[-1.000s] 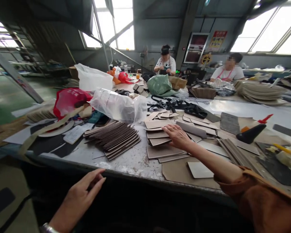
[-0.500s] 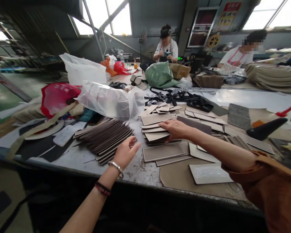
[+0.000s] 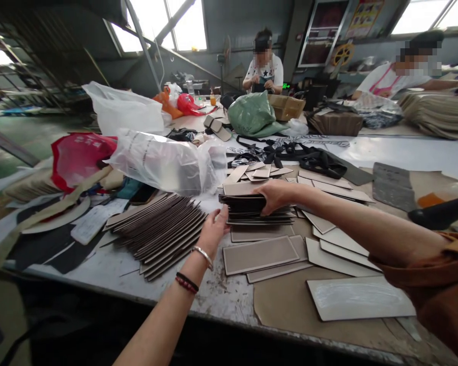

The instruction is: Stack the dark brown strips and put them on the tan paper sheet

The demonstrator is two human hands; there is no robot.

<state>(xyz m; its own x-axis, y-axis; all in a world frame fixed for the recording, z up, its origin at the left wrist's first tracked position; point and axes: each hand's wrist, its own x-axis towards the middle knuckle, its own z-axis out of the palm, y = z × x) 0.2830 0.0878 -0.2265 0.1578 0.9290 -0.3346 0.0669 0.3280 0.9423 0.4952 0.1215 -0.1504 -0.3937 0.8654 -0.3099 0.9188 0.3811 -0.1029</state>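
A stack of flat panels with dark edges [image 3: 244, 209] stands at the middle of the table. My right hand [image 3: 275, 195] grips its right side, thumb at the front edge and fingers over the top. At the stack's left end is my left hand [image 3: 216, 226], its fingers apart and its fingertips close to or touching the edges; nothing is held in it. Left of that hand a fanned row of similar panels [image 3: 160, 229] leans on the table. Loose panels [image 3: 261, 254] lie in front of the stack, and pale ones [image 3: 361, 300] lie to the right.
A clear plastic bag [image 3: 164, 160] and a red bag [image 3: 82, 157] lie at the left. Black straps [image 3: 309, 157] and a green bag [image 3: 252, 113] are behind the stack. A black-handled tool [image 3: 442, 211] is at right. Two people work across the table.
My right hand has closed on a thick stack that shows its dark edges. My left hand has moved right, from the fanned row to the stack's left end. The view has shifted slightly.
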